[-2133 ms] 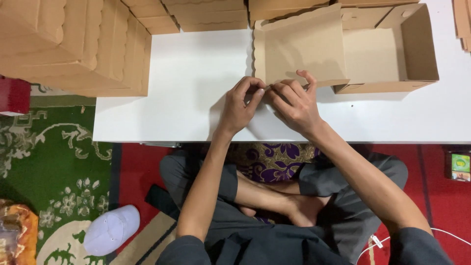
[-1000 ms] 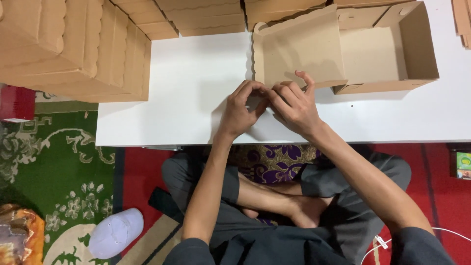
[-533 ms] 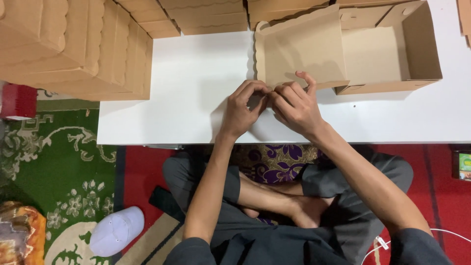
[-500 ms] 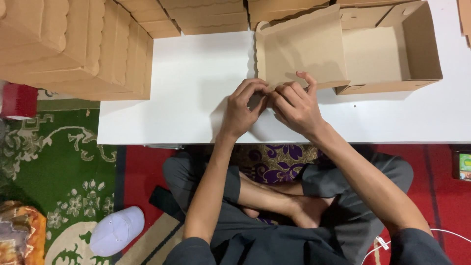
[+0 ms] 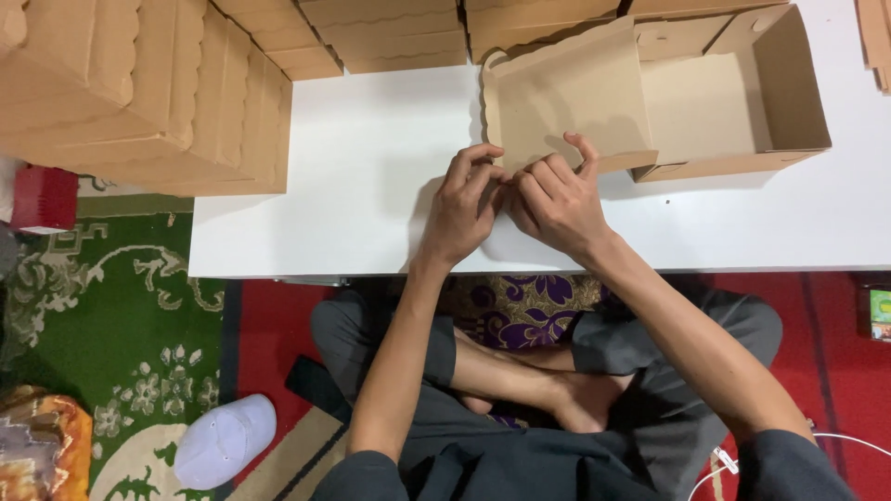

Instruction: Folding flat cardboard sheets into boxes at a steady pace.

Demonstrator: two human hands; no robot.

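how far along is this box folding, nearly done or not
Done: stacks of folded brown cardboard boxes sit at the table's left. In hand: both the left hand and right hand pinch the scalloped lid flap of the open brown cardboard box. Left: its lid remains open.

Both forearms rise from 6 o'clock and converge toward 12. The left hand (image 5: 461,206) sits knuckles up, its fingers curled tight with the tips pinched together toward 2 o'clock. The right hand (image 5: 555,199) lies just beside it, touching at the fingertips, fingers bent inward toward 9 o'clock, index finger lifted toward 12. Both wrists are slightly bent.
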